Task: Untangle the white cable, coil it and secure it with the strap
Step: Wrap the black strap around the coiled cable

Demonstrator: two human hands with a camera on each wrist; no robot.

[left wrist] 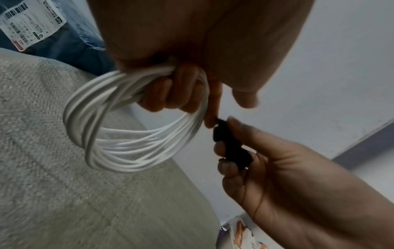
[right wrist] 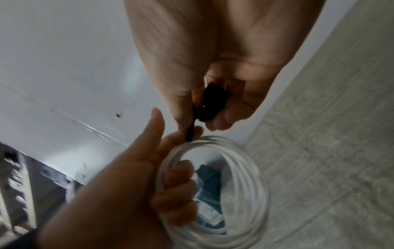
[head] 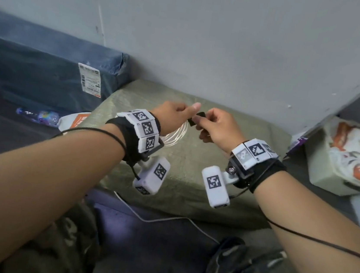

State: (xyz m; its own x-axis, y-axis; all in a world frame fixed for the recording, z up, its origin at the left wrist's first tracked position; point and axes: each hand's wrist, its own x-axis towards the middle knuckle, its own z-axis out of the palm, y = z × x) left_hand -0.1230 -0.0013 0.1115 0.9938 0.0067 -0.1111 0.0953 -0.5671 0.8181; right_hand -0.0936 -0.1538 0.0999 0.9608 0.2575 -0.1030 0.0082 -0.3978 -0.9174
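Observation:
The white cable (left wrist: 132, 148) is wound into a round coil of several loops. My left hand (head: 174, 115) grips the coil (right wrist: 245, 193) with its fingers curled through it, thumb raised. The coil (head: 175, 137) hangs below that hand over the olive cushion. My right hand (head: 216, 127) pinches the black strap (left wrist: 232, 148) between thumb and fingers, right beside the left forefinger. The strap (right wrist: 213, 99) runs from the right hand toward the top of the coil; its (head: 196, 119) end shows between the two hands.
An olive cushion (head: 192, 172) lies under the hands against a grey wall. A dark blue parcel (head: 47, 67) with a label sits at left, a plastic bottle (head: 38, 115) beside it. A printed bag (head: 353, 157) stands at right. Another thin white cord (head: 164, 218) lies on the floor near me.

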